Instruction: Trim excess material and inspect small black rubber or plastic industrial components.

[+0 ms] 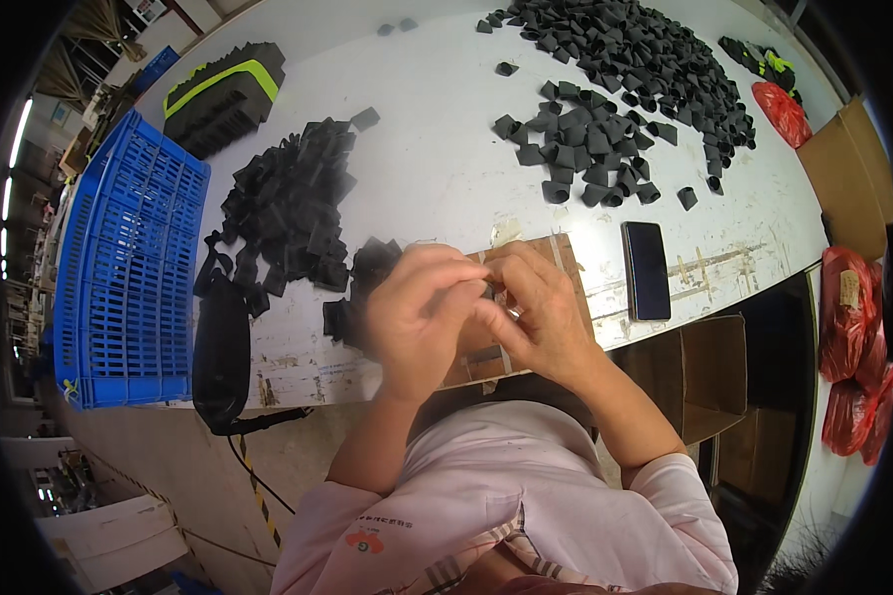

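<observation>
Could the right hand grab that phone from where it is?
Probably yes: the phone lies near the right hand, with only flat board and table between. But the hand looks busy, its fingers close against the left hand.

Dark lettering [393, 522] too small to read, red emblem [364, 542] nearby, both on pale pink shirt [575, 516]

At left, a blue slatted crate [134, 258] is being flanked by a black pouch [221, 347]. Right of centre, a phone [647, 271] is being supported by the white table [427, 149]; farther right, cardboard [846, 169] is being bordered by red bags [838, 342].
</observation>
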Tool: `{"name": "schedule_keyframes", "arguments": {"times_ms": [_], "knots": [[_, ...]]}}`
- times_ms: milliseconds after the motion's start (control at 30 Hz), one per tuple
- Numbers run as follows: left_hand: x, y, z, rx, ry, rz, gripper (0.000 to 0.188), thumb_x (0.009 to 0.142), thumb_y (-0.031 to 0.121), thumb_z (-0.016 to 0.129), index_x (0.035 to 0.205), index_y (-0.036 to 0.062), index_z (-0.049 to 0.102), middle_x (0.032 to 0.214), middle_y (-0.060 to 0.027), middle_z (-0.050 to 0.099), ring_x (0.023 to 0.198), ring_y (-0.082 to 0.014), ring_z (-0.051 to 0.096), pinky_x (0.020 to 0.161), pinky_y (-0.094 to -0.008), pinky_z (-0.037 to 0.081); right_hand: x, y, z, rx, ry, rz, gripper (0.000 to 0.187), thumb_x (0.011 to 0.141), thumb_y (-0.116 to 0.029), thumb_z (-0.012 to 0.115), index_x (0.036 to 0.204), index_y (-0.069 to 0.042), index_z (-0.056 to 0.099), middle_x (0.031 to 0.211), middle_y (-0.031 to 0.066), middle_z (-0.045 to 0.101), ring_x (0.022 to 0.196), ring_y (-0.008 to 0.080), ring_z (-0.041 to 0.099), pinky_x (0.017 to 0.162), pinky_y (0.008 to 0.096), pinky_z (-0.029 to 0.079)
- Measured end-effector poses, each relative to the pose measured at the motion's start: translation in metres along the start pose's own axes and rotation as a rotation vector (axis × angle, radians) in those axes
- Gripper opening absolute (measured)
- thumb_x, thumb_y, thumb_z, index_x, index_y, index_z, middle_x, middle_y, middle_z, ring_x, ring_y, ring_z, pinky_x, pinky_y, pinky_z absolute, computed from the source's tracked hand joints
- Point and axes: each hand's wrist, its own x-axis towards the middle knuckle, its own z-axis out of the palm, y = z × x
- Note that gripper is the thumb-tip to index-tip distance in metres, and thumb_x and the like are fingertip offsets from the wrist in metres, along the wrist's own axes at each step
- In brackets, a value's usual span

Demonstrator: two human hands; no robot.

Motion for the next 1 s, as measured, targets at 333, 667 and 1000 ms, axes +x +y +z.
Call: {"name": "schedule_keyframes", "arguments": {"times_ms": [333, 667, 1000], "knots": [[-0.013, -0.013, -0.004, -0.761, 0.301, -0.312, 0.013, 0.086, 0.014, 0.052, 0.085, 0.0019, 0.055, 0.087, -0.0088, 0.054, 0.085, -0.018, 0.048, 0.079, -0.0313, 0.041, 0.004, -0.014, -0.007, -0.172, 0.066, -0.122, 0.025, 0.065, -0.007, 0.069, 0.086, 0.0, 0.058, 0.067, 0.0077, 0.053, 0.061, 0.0234, 0.054, 0.05, 0.0317, 0.044], [-0.012, -0.009, 0.003, -0.178, 0.26, -0.006, 0.006, 0.08, 0.003, 0.056, 0.082, -0.0029, 0.057, 0.084, -0.0112, 0.057, 0.079, -0.0171, 0.051, 0.076, -0.0277, 0.04, 0.004, 0.007, -0.008, -0.092, 0.036, -0.115, 0.016, 0.068, -0.002, 0.065, 0.083, 0.002, 0.061, 0.069, 0.0091, 0.055, 0.058, 0.0218, 0.053, 0.049, 0.0291, 0.043], [-0.02, -0.018, -0.005, -0.484, 0.313, -0.156, 0.007, 0.083, 0.008, 0.056, 0.082, 0.0003, 0.055, 0.083, -0.0101, 0.053, 0.079, -0.0177, 0.047, 0.076, -0.0297, 0.037, 0.011, 0.006, -0.005, -0.091, 0.005, -0.224, 0.017, 0.059, 0.003, 0.067, 0.073, 0.002, 0.057, 0.062, 0.0074, 0.047, 0.055, 0.0213, 0.047, 0.047, 0.0311, 0.04]]}}
